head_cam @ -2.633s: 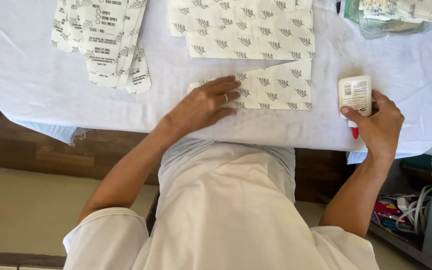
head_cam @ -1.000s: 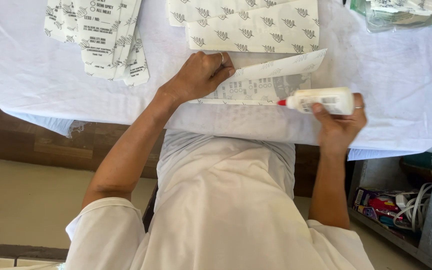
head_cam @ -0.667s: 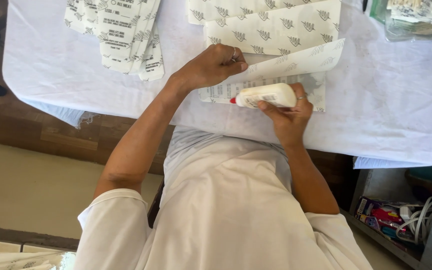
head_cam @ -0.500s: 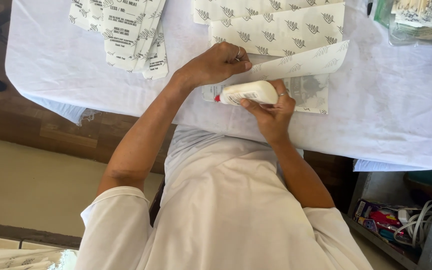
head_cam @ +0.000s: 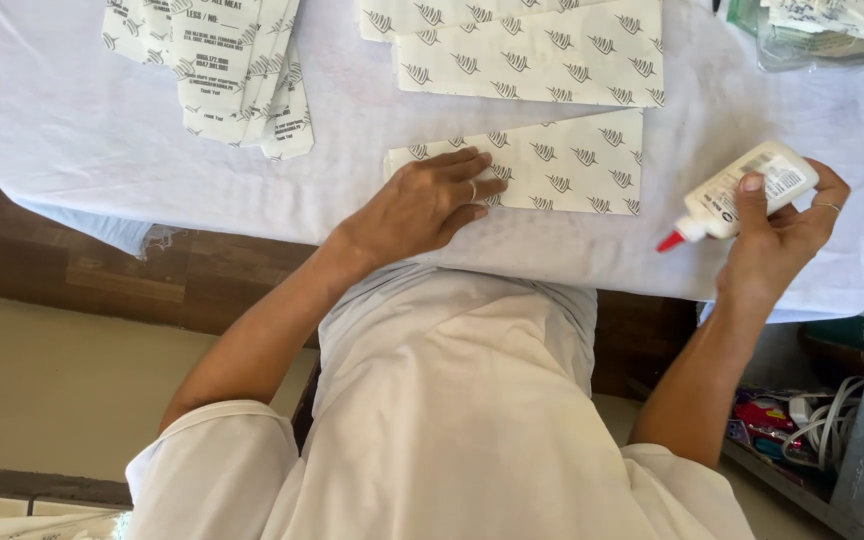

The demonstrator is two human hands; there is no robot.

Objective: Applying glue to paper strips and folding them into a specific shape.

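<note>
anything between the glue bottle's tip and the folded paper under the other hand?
Nothing visible. The right hand holds the glue bottle off to the side, red tip toward the folded paper; only bare white tablecloth lies between. The left hand rests on the paper's far end.

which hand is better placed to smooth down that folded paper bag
Left. The left hand already lies flat on the folded paper bag, while the right hand is off to the side holding the glue bottle.

Left hand [head_cam: 422, 205] lies flat, fingers spread; right hand [head_cam: 787, 235] seemingly curled, raised.
</note>
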